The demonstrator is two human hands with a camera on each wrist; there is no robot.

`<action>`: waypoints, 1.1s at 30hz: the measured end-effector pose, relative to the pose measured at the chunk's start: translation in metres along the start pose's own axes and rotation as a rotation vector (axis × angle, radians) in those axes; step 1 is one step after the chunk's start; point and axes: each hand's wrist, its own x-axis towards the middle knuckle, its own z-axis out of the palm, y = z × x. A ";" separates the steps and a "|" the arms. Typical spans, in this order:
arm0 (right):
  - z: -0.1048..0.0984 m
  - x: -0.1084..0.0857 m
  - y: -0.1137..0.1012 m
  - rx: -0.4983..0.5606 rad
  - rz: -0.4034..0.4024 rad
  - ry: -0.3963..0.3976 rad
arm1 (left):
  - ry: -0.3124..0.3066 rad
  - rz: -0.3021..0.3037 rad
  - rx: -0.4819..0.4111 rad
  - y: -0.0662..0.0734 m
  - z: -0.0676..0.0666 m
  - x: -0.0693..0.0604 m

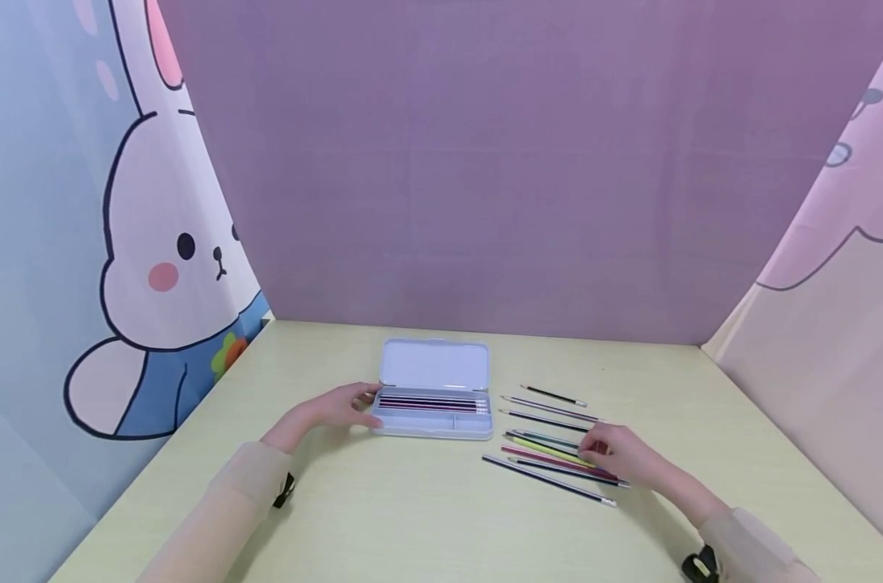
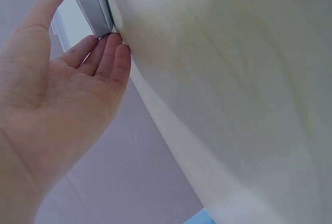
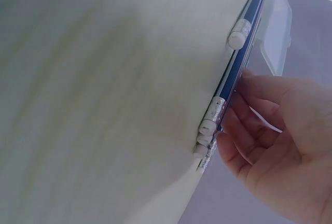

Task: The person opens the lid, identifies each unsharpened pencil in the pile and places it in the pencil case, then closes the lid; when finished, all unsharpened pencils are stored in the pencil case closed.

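Left hand (image 1: 345,406): placed at the left end of the case, thumb at the front corner, fingers bent at the rear; the case end is gripped between them.

Pencil case (image 1: 419,431): pale, set on the light wood-toned table (image 1: 405,518), lid (image 1: 435,364) opened back.

Cased pencils (image 1: 426,404): several, laid side by side in the rear compartment, erasers to the right; this portion is judged done.

Loose pencils (image 1: 546,421): spread on the table right of the case; a short black pencil (image 1: 553,395), a yellow-green pencil (image 1: 550,450) and a red pencil (image 1: 543,457) are included. At least eight are left outside; the work is judged partway.

Right hand (image 1: 621,455): held at the loose pencils' right portion, fingers bent, thumb near them; whether a pencil is pinched cannot be told.
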 end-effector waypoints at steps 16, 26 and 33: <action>0.002 0.002 0.005 -0.081 0.113 0.001 | -0.003 -0.022 0.013 -0.002 0.001 0.004; -0.004 -0.004 0.005 -0.111 0.145 0.003 | -0.007 -0.017 0.019 0.001 0.001 0.002; -0.005 -0.002 0.006 -0.109 0.108 0.006 | 0.001 0.007 0.017 0.000 0.000 0.001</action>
